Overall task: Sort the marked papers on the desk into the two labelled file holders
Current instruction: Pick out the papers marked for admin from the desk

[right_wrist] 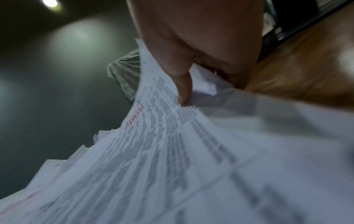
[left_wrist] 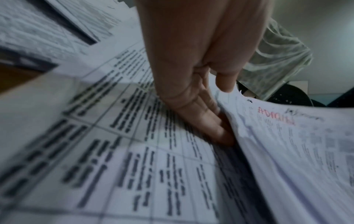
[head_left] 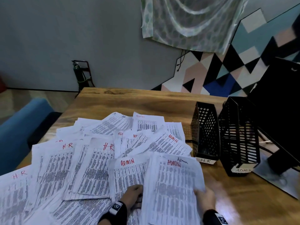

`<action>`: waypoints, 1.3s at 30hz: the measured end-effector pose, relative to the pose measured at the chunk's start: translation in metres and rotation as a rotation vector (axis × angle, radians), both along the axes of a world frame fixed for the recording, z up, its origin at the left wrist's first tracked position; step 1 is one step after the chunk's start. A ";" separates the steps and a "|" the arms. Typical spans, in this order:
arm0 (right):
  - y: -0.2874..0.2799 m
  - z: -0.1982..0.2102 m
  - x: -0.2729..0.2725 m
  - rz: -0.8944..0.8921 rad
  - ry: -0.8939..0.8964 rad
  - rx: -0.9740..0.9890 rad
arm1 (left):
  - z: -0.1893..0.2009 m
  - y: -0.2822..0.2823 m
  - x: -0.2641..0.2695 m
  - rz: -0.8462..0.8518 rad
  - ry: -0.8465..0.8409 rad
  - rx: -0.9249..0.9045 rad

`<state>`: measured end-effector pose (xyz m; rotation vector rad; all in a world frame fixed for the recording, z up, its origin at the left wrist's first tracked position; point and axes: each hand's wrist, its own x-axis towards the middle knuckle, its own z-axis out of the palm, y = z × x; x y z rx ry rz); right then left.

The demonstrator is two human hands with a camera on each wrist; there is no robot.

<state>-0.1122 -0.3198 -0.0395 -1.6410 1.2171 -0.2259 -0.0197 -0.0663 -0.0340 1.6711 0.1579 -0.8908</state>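
A: We've got an ADMIN sheet [head_left: 174, 184] lifted off the pile at lower centre of the head view. Right hand [head_left: 207, 199] pinches its right edge, thumb on top, fingers [right_wrist: 232, 71] curled under. That's why it bows instead of flopping.

B: Left hand [head_left: 134, 194]?

A: At the sheet's left edge. Left wrist view shows its fingers [left_wrist: 206, 119] nearly straight, slid under the raised edge, thumb just on top. Looks like it's parting this sheet from the ADMIN sheet below; whether it really grips, we can't tell.

B: Holders?

A: Both at right of the head view, standing on the desk [head_left: 146, 101], open tops up, labels facing us. HR holder [head_left: 205, 132] nearer the pile, ADMIN holder [head_left: 239, 137] just right of it. Both look empty.

B: So right-hand one.

A: Yes. Rest of the papers [head_left: 90, 159] are fanned face up so the red marks read. Barely started, we'd say.
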 end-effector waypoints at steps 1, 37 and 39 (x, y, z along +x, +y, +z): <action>-0.009 -0.002 -0.003 -0.013 0.020 -0.037 | -0.001 -0.005 -0.001 0.011 0.009 -0.003; -0.012 0.054 0.013 0.034 -0.479 0.369 | 0.049 0.031 0.055 0.518 -0.307 -0.222; -0.009 0.043 0.018 0.061 -0.467 0.435 | 0.046 0.027 0.054 0.496 -0.265 -0.243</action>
